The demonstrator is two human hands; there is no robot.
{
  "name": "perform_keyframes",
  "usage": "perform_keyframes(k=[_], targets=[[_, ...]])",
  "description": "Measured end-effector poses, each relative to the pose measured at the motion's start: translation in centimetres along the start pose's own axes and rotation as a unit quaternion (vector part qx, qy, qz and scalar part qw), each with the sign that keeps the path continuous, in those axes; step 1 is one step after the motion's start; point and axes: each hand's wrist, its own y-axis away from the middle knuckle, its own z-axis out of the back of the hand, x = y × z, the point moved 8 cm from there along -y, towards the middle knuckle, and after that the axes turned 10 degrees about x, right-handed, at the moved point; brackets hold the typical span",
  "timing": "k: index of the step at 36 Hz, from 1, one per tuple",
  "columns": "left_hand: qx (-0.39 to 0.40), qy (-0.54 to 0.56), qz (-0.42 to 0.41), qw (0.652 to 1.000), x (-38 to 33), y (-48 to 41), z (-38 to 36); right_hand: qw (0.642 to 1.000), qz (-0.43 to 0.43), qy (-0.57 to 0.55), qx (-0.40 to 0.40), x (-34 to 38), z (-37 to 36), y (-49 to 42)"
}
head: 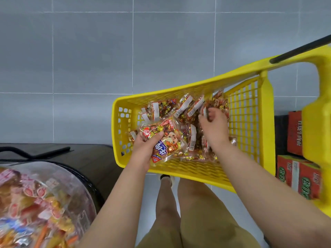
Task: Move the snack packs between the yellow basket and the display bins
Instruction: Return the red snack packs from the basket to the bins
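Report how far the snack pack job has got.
Done: cannot tell; the display bin already holds mixed snacks. In hand: left hand grips a snack pack over the yellow basket; right hand reaches among the packs. Left: many packs remain in the basket.

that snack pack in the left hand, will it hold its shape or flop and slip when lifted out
Probably floppy: the snack pack is a thin clear bag of loose wrapped sweets, sagging past the left hand. The glossy film looks slippery. Likely light, since one hand holds it by an edge.
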Motion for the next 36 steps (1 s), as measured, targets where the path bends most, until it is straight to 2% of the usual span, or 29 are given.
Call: perform_keyframes(k=[2, 5, 10, 16, 19, 22, 26, 33, 36], targets=[[-0.002, 0.014, 0.002, 1.000, 0.0, 0.3, 0.1, 0.996, -0.056, 0.060, 0.043, -1.2, -0.4, -2.0], [0.001, 0.035, 0.007, 0.999, 0.3, 0.5, 0.2, 0.975, -0.088, 0.165, 0.123, -2.2, -1.8, -3.6], [0.011, 0.062, 0.023, 0.998, 0.9, 0.9, 0.6, 0.973, -0.111, 0.179, 0.090, -2.6, -1.3, -4.2], [0.011, 0.042, 0.036, 0.998, 0.7, 2.1, 1.2, 0.999, -0.030, 0.022, -0.011, -0.5, 2.4, -1.9], [0.027, 0.047, 0.030, 0.998, 0.1, 3.3, 1.4, 0.997, 0.011, -0.063, -0.044, 1.3, 4.4, 0.5], [0.056, 0.053, 0.011, 0.997, -1.0, 5.1, 1.3, 0.979, 0.010, -0.200, -0.046, 2.4, 5.5, 3.4], [0.071, 0.035, -0.021, 0.997, -2.7, 8.1, 1.6, 0.942, -0.052, -0.332, 0.022, 3.1, 4.3, 7.3], [0.057, -0.002, -0.089, 0.994, -4.5, 14.1, 3.7, 0.944, -0.063, -0.307, 0.099, 5.7, 0.9, 15.1], [0.042, -0.005, -0.114, 0.993, -4.4, 16.9, 5.6, 0.908, -0.067, -0.368, 0.186, 6.5, -2.1, 18.5]])
